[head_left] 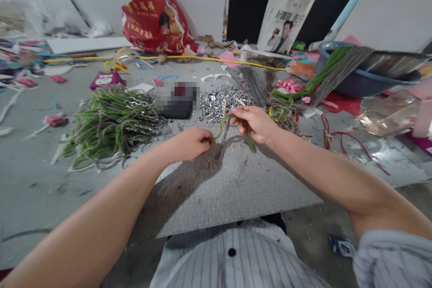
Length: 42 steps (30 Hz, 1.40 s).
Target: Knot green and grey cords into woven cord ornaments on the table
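Green and grey cords [222,131] stretch between my two hands, above the table's front part. My left hand [195,144] is closed on one end of them. The fingers of my right hand [253,122] pinch the other part, and loose ends hang below it. Just beyond my hands lies a heap of small shiny metal pieces [219,101]. To the left is a large pile of green and grey cords [108,121], with metal pieces along its right side. A thin pale stick [224,109] stands up near my right fingertips.
A phone [177,107], partly blurred, lies behind my left hand. At the right, long green and grey cords [332,69] hang over a blue basin [327,51]. A red bag [151,18] and a white bag [285,18] stand at the back. Red cord [344,137] lies at right.
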### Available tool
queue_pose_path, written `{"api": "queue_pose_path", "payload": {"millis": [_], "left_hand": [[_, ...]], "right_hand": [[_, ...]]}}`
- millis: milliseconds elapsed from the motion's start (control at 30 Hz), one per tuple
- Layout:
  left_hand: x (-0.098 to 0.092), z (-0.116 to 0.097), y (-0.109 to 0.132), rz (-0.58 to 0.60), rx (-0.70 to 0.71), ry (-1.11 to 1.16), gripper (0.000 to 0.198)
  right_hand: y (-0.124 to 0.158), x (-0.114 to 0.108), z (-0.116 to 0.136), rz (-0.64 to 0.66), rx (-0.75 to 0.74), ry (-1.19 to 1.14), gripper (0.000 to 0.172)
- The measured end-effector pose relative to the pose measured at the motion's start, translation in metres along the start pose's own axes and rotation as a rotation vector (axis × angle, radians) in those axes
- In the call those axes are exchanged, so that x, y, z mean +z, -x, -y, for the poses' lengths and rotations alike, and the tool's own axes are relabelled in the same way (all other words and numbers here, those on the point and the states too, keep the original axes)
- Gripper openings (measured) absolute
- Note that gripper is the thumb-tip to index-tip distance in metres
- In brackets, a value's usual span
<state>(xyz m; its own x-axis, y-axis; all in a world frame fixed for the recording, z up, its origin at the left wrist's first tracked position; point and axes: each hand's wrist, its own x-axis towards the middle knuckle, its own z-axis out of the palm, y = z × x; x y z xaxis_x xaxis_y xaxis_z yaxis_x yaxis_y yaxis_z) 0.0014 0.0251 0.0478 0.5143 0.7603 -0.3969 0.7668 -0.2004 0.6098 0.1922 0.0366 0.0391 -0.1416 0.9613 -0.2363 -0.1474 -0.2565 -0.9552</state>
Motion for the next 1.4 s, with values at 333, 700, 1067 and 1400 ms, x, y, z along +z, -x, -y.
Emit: {"api": "queue_pose_path", "payload": {"millis": [333,700,1067,1400], "left_hand": [[0.0,0.002,-0.001,-0.099,0.003,-0.5,0.028],[-0.009,0.006,0.016,-0.089,-0.033,-0.727,0.027],[0.007,0.007,-0.005,-0.548,0.504,-0.381,0.034],[0.033,0.031,-0.016,-0.513,0.751,-0.528,0.029]], "right_hand": [[-0.019,0.004,-0.002,-0.032,0.271,0.248,0.022],[0.017,-0.017,-0.018,-0.083,-0.561,1.54,0.023],[0.043,-0.009,-0.047,0.585,-0.985,1.58,0.043],[0.052,-0.01,-0.038,0.745,-1.118,1.373,0.035]]}}
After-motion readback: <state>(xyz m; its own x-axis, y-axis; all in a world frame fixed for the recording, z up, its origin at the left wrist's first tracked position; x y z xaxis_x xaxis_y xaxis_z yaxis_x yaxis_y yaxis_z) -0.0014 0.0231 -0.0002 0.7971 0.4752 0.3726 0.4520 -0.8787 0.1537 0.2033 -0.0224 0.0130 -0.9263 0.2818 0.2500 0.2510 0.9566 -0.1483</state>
